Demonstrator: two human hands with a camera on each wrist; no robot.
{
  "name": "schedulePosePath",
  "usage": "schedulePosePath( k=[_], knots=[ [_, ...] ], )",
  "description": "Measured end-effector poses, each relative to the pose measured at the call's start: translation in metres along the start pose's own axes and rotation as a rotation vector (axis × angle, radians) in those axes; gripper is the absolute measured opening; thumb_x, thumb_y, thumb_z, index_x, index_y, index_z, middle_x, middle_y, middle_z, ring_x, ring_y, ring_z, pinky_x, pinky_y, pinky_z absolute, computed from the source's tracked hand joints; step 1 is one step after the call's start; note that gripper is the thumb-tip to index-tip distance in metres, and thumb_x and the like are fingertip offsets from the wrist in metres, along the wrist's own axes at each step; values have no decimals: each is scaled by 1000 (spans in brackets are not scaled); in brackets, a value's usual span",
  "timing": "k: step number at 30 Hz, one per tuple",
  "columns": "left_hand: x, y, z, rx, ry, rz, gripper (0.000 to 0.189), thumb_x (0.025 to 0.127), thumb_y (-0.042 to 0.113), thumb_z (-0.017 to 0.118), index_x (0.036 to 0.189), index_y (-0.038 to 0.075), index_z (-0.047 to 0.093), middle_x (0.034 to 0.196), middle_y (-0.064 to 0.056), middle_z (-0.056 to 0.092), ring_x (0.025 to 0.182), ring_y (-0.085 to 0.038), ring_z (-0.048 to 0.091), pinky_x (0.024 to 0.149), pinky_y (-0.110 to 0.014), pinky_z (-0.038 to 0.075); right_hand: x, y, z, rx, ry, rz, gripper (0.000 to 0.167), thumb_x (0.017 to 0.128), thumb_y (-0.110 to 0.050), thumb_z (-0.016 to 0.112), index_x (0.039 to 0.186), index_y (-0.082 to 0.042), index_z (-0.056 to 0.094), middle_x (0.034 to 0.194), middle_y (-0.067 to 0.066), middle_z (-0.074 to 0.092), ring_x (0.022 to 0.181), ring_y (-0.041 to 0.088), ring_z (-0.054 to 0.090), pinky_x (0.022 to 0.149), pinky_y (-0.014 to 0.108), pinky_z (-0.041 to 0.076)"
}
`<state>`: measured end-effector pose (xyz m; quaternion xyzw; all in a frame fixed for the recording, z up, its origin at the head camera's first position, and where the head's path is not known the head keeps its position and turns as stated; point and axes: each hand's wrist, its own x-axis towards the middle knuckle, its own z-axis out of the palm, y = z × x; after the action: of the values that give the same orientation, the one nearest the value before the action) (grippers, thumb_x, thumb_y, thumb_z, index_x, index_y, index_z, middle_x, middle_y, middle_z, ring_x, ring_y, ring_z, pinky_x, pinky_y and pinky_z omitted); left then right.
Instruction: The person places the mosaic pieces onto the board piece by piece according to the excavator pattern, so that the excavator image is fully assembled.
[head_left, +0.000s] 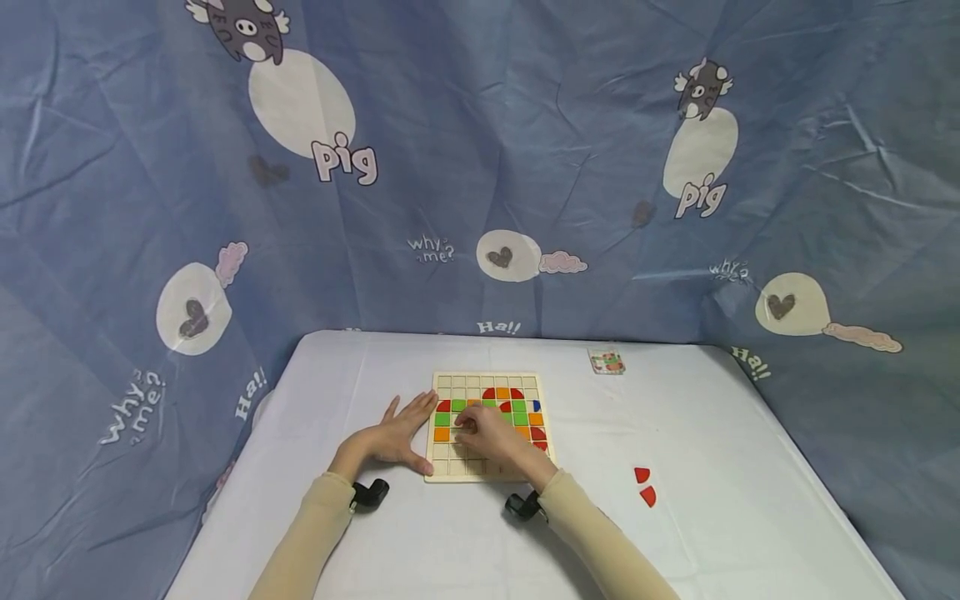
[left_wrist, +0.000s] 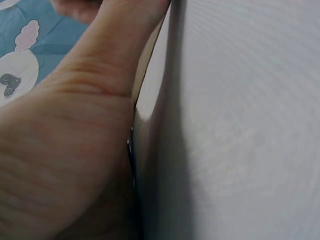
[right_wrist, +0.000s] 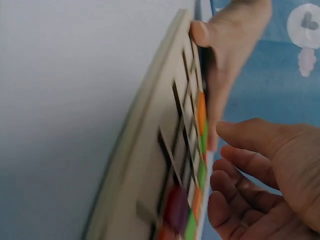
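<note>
A square wooden grid board [head_left: 491, 477] lies on the table in the head view, its cells partly filled with red, orange, green and blue pieces. My left hand [head_left: 392, 435] spreads beside its left edge, fingertips at the upper part and thumb at the lower left corner. Over the board's left-middle cells hovers my right hand [head_left: 491, 432], fingers loosely bent and hiding some pieces beneath. In the right wrist view, a gap shows between the right thumb [right_wrist: 245, 134] and the bent fingers, with no piece visible there. The left wrist view shows mostly palm and wrist.
Two red quarter-round pieces, an upper one [head_left: 642, 475] and a lower one [head_left: 648, 497], lie right of the board on the white-covered table [head_left: 720, 450]. A small patterned card [head_left: 606, 361] is near the back edge. Behind hangs a blue printed curtain [head_left: 420, 183].
</note>
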<state>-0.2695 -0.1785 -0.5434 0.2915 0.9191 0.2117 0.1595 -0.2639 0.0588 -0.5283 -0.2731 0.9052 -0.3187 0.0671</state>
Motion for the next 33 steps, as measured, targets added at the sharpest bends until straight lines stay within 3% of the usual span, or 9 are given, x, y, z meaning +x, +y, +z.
schedulePosePath(
  k=[11, 16, 23, 28, 33],
  knots=[
    [2, -5, 5, 10, 16, -33, 131, 64, 66, 78, 155, 6, 6, 164, -10, 0, 151, -31, 0, 117, -62, -9, -86, 41, -47, -67, 71, 91, 14, 83, -14, 75, 93, -6, 69, 84, 0, 62, 72, 8, 53, 61, 20, 46],
    [1, -3, 5, -11, 11, -25, 131, 64, 65, 78, 155, 6, 6, 164, -11, 0, 151, -32, 0, 116, -62, -10, -129, 70, -66, -78, 157, 217, 16, 79, -13, 79, 92, -9, 70, 83, -3, 59, 74, 10, 53, 61, 20, 45],
    [2, -5, 6, -11, 6, -32, 131, 64, 66, 77, 156, 8, 4, 164, -10, -2, 151, -30, -2, 117, -61, -11, -183, 106, -103, -118, 258, 397, 27, 81, -15, 77, 102, -2, 67, 90, 6, 61, 80, 16, 59, 65, 27, 50],
    [4, -7, 7, -11, -1, -39, 132, 63, 67, 77, 156, 8, 3, 164, -9, -3, 151, -29, -3, 117, -61, -11, -205, 119, -116, -127, 236, 545, 40, 79, -23, 79, 104, 3, 62, 90, 9, 60, 75, 17, 57, 59, 28, 49],
    [5, -6, 7, -11, 0, -45, 133, 62, 67, 77, 156, 8, 3, 164, -9, -3, 151, -30, -2, 117, -61, -10, -209, 129, -116, -108, 228, 555, 32, 80, -21, 78, 97, 2, 61, 83, 6, 60, 72, 15, 53, 59, 27, 46]
  ],
)
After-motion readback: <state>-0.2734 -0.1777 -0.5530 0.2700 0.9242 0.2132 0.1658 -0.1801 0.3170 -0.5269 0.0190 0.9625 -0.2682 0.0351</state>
